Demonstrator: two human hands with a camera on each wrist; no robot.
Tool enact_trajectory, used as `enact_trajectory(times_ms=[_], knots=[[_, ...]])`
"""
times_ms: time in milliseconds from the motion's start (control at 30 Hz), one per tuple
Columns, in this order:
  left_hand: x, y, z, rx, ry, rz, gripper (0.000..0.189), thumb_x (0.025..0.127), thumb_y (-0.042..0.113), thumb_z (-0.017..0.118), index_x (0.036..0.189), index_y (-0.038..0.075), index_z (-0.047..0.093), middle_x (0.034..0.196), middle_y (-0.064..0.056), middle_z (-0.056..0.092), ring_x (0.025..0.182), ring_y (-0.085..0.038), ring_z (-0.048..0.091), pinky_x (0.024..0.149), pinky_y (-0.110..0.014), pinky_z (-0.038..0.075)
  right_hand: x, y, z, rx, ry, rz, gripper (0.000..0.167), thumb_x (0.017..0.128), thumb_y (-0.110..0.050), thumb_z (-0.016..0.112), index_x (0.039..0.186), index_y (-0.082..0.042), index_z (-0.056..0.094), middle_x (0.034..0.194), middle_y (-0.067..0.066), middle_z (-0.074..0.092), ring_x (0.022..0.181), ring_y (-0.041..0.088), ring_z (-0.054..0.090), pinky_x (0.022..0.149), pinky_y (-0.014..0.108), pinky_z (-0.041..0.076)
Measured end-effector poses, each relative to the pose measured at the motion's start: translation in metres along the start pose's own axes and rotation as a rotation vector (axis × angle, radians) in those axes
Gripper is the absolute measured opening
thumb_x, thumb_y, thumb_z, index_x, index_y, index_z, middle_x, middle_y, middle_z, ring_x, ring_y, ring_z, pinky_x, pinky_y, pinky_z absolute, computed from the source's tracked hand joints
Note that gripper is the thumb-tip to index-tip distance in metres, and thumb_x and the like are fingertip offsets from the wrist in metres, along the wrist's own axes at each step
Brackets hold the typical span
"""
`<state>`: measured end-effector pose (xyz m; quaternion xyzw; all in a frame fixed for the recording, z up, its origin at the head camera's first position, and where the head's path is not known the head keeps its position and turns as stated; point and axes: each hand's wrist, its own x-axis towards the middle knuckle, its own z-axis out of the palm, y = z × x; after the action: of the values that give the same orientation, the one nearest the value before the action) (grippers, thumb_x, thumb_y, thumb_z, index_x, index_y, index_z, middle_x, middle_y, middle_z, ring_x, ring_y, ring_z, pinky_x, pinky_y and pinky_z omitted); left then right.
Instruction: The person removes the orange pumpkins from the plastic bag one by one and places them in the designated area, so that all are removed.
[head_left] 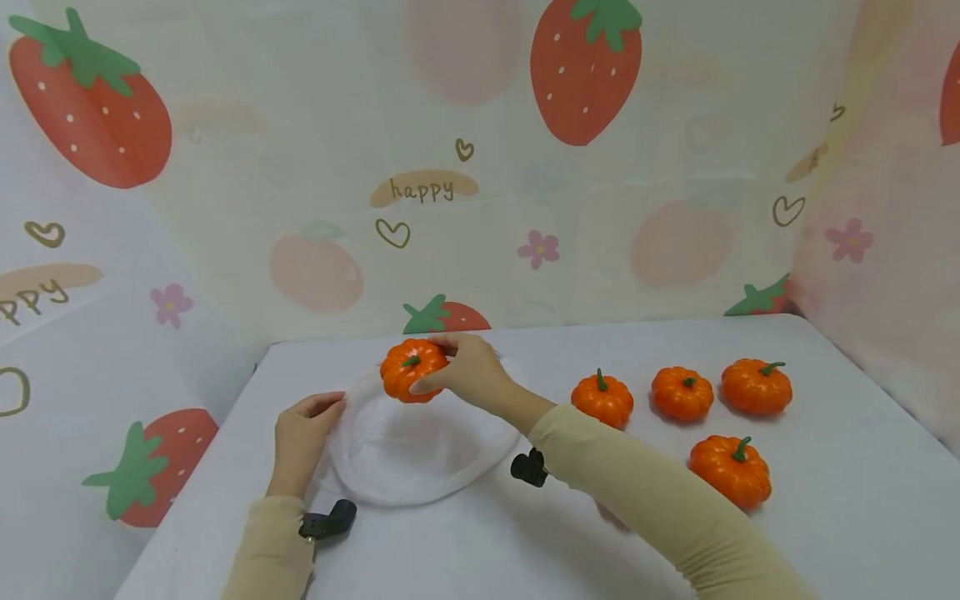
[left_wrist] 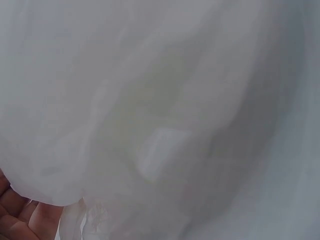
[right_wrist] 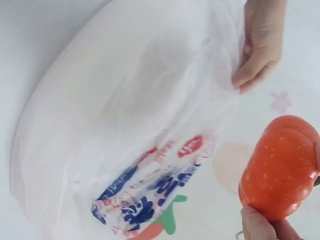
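Note:
A white, see-through plastic bag (head_left: 420, 454) lies on the table with its wide mouth spread open. My left hand (head_left: 303, 437) pinches the left edge of that mouth; the right wrist view shows the same hand (right_wrist: 265, 45) on the thin film. Over the bag, my right hand (head_left: 480, 375) grips a small orange pumpkin (head_left: 405, 371) with a green stem, thumb and fingers on its side. Seen from the right wrist, the pumpkin (right_wrist: 280, 170) is apart from the bag, whose film bears blue and red print (right_wrist: 150, 190). Bag film fills most of the left wrist view.
To the right stand several more orange pumpkins, among them one near the sleeve (head_left: 602, 400), one at the far right (head_left: 756, 387) and one nearer the front (head_left: 731, 472). Something reddish is mostly hidden below the right forearm. A strawberry-printed cloth (head_left: 315, 150) walls the table (head_left: 465, 558).

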<state>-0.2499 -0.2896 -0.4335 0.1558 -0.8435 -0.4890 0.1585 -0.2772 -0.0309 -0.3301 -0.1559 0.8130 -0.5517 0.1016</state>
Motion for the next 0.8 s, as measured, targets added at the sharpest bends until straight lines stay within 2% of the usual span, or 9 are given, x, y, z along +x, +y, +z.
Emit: enact_trajectory(times_ms=[333,533,800], knots=[[0.0,0.0,0.0,0.012,0.006,0.001,0.029,0.094,0.028,0.068,0.116,0.009,0.074,0.12,-0.013,0.072,0.09,0.004,0.057,0.071,-0.006,0.045,-0.02,-0.013,-0.025,-0.023,-0.021,-0.008,0.068,0.075,-0.02,0.088,0.136,-0.013,0.06,0.135,0.007,0.064,0.123,0.023,0.058,0.098,0.036,0.054],[0.0,0.0,-0.001,0.004,0.001,0.004,0.029,0.094,0.028,0.068,0.116,0.01,0.074,0.121,-0.012,0.071,0.093,0.003,0.057,0.073,-0.006,0.045,-0.031,-0.013,-0.045,-0.019,0.005,0.014,0.067,0.075,-0.02,0.087,0.136,-0.015,0.06,0.137,0.008,0.062,0.126,0.025,0.057,0.096,0.037,0.056],[0.0,0.0,0.0,0.003,-0.007,-0.001,0.029,0.095,0.028,0.067,0.117,0.01,0.074,0.122,-0.012,0.071,0.098,-0.003,0.058,0.074,-0.005,0.045,-0.059,-0.005,-0.074,0.02,0.02,0.035,0.063,0.076,-0.02,0.086,0.134,-0.021,0.062,0.136,0.0,0.063,0.128,0.022,0.054,0.097,0.04,0.055]])
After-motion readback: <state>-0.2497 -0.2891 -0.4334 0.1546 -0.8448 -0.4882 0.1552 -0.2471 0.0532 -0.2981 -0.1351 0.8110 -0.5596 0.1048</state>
